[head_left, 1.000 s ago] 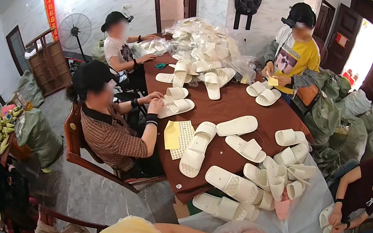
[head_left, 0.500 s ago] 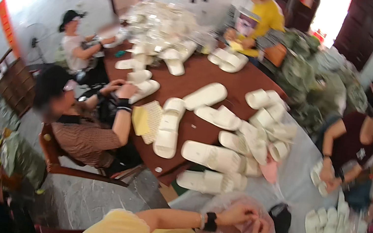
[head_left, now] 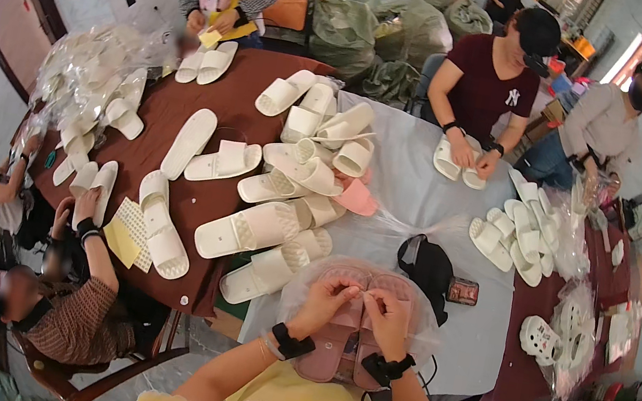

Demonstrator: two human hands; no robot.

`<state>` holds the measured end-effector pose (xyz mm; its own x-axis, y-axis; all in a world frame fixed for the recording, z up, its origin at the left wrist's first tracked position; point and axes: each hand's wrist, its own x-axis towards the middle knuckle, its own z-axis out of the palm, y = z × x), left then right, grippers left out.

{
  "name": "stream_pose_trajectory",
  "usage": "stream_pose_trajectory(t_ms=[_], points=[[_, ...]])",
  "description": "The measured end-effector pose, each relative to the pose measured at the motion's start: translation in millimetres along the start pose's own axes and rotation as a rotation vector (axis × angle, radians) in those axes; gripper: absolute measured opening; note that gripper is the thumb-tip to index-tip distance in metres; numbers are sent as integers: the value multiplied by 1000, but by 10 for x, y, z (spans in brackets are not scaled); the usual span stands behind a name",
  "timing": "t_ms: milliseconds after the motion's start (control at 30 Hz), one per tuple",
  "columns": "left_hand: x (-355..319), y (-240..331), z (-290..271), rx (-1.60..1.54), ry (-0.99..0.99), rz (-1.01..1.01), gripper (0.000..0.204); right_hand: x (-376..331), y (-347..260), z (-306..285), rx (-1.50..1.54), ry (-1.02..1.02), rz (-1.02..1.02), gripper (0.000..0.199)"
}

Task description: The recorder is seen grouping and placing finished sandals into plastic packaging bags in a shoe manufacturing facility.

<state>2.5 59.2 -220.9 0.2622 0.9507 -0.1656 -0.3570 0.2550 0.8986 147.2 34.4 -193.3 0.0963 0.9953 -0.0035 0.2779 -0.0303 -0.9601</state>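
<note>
A long worktable (head_left: 425, 193), part dark brown and part draped in pale grey cloth, is strewn with white slide slippers (head_left: 248, 226) lying loose within reach of several seated people, while stuffed green sacks (head_left: 343, 28) are heaped behind them and clear bags of more slippers (head_left: 95, 66) pile at the far left end. At the near edge a pair of pink slippers (head_left: 360, 328) lies side by side inside a thin clear plastic bag (head_left: 420, 321). The left hand (head_left: 329, 298) and right hand (head_left: 389, 316) rest on them, fingertips pinched shut on the film near the toes.
</note>
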Motion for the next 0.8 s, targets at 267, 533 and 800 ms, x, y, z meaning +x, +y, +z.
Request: stream_pose_trajectory(t_ms=[267, 533, 800], points=[[-16, 16, 37, 76, -17, -17, 14, 0, 45, -17, 36, 2, -27, 10], [-33, 66, 22, 31, 78, -88, 15, -6, 67, -21, 6, -42, -5, 13], [-50, 73, 17, 134, -16, -45, 15, -20, 92, -5, 84, -34, -22, 11]])
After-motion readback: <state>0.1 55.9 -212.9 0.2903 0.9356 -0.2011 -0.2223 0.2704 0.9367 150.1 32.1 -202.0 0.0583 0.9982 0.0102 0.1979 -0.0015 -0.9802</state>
